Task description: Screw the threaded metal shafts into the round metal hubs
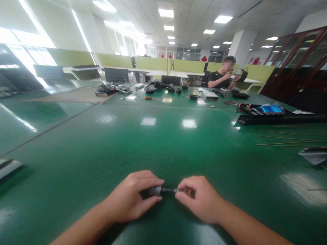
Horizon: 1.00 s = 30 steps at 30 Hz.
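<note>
Low over the green table, near its front edge, I have a small dark grey cylinder (155,191) with a thin dark rod (168,190) sticking out to the right. Its exact kind is too blurred to tell. My left hand (135,195) is closed around the cylinder, thumb below and fingers above. At the rod's far end, the thumb and forefinger of my right hand (199,197) pinch together. The tip between those fingers is hidden. The rod lies roughly level, bridging the gap between both hands.
A red-handled screwdriver (150,98) lies farther back among cables and electronic parts (109,89). At right are a black tray-like frame (281,119), a blue piece (271,108) and thin rods (286,137). Another person (221,76) sits across the table (163,146).
</note>
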Tool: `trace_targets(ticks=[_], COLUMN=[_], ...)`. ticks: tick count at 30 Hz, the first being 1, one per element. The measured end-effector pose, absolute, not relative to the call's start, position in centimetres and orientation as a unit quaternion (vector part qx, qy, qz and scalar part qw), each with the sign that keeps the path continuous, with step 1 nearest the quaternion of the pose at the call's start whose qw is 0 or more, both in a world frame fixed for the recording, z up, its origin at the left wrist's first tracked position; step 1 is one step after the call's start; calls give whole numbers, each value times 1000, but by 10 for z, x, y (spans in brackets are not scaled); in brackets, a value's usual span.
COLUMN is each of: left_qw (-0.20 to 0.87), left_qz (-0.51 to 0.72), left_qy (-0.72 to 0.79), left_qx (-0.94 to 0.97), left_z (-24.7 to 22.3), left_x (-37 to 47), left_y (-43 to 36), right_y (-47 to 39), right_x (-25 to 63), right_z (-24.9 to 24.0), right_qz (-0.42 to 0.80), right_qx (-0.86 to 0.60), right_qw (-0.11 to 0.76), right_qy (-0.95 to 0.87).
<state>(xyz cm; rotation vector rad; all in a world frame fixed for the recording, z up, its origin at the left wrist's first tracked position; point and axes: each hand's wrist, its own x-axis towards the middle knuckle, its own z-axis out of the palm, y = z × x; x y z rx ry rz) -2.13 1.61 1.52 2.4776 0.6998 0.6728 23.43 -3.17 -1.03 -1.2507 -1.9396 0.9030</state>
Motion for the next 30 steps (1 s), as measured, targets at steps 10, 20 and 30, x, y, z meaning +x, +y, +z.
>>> trace_targets(ticks=[10,20,30], left_qw=[233,234,218], left_qz=[247,245,254], left_qy=[255,255,254], left_qx=[905,906,907], left_z=[18,15,15], left_x=[-20,-23,-25], left_y=[16,17,16], right_y=[-31,-32,-31], right_x=[235,235,237], right_z=[-9,-10,-11], right_qz=[358,362,373], right_qx=[-478,-476,-476], right_qw=[327,329,331], right_qy=[-732,-731,-724])
